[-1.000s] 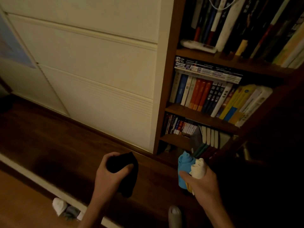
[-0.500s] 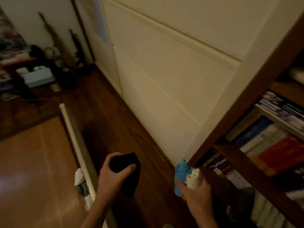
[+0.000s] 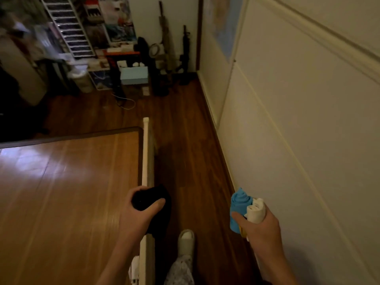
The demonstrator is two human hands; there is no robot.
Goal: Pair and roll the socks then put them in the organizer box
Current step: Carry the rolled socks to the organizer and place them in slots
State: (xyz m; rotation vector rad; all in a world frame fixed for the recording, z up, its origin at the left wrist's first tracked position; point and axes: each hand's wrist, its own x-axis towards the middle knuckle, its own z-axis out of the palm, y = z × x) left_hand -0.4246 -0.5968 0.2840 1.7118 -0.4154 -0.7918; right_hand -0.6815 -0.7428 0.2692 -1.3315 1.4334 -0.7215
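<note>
My left hand point(image 3: 137, 214) grips a rolled black sock bundle point(image 3: 151, 199), its tail hanging below my thumb. My right hand point(image 3: 260, 227) holds two rolled bundles together: a blue sock roll point(image 3: 239, 202) and a white sock roll point(image 3: 256, 210), with a bit of yellow showing under my thumb. Both hands are held out in front of me above the dark wooden floor. A pale blue box point(image 3: 134, 75) stands on the floor at the far end of the room; whether it is the organizer box I cannot tell.
A lighter wooden platform point(image 3: 67, 186) with a white edge rail point(image 3: 145, 153) lies to my left. White wall panels point(image 3: 298, 124) run along the right. My slippered foot point(image 3: 186, 240) is on the dark floor. Loose white socks point(image 3: 134, 268) lie by the rail. Clutter and shelving fill the far end.
The view has swung left, away from the bookshelf, down the corridor toward the cluttered far end. Both hands keep the same grips on their sock rolls.
</note>
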